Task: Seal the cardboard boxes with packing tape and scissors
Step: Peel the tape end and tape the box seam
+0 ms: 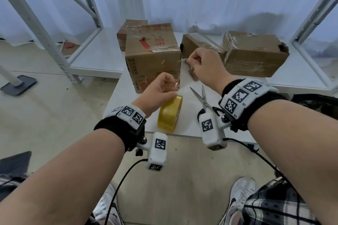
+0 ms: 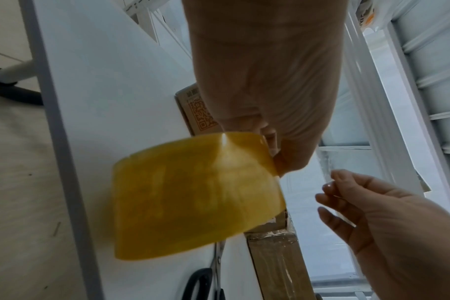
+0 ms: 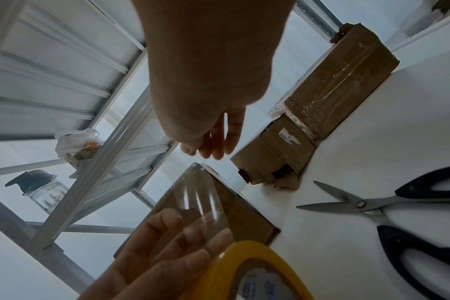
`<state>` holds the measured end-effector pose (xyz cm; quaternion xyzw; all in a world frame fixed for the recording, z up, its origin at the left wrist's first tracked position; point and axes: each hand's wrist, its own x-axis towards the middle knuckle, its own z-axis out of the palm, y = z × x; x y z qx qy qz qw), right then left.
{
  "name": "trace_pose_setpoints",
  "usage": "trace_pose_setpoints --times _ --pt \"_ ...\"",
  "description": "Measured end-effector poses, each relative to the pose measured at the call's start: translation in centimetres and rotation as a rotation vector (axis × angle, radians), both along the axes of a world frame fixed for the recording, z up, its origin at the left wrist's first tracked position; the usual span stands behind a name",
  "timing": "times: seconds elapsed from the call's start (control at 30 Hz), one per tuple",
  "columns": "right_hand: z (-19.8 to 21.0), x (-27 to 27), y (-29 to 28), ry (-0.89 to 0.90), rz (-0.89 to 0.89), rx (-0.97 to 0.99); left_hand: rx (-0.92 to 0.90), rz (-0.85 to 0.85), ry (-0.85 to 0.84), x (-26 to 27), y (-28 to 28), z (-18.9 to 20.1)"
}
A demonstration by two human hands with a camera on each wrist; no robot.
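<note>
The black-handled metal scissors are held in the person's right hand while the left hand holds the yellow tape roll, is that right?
Not quite: the black-handled metal scissors lie open on the white table, untouched, as the head view shows. The right hand pinches the clear tape strip; the left hand does hold the yellow tape roll.

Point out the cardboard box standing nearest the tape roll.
The tall box with red printing, directly behind the tape roll; the other boxes sit farther back or right.

Glossy yellow tape roll (image 1: 170, 114), matt cardboard box (image 1: 153, 56)
</note>
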<state>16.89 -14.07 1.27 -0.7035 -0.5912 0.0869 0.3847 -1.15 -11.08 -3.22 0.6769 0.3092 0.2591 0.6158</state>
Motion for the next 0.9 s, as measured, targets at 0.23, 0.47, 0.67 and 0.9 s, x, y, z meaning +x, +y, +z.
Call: trace_pose_setpoints --times 0.23,0.47,0.67,0.9 --pt "0.1 -0.1 0.5 -0.04 0.03 -0.028 -0.012 -0.051 0.082 0.1 0.9 0.1" --pt "-0.2 0.2 0.8 -0.016 -0.012 -0.079 0.022 -0.108 0.112 0.1 0.9 0.4" --pt "-0.9 0.4 0.4 0.069 -0.027 -0.172 0.062 -0.141 0.126 0.1 0.9 0.7" --pt "-3.2 1.9 -2.3 0.032 -0.224 -0.619 0.071 -0.178 0.137 0.0 1.1 0.8"
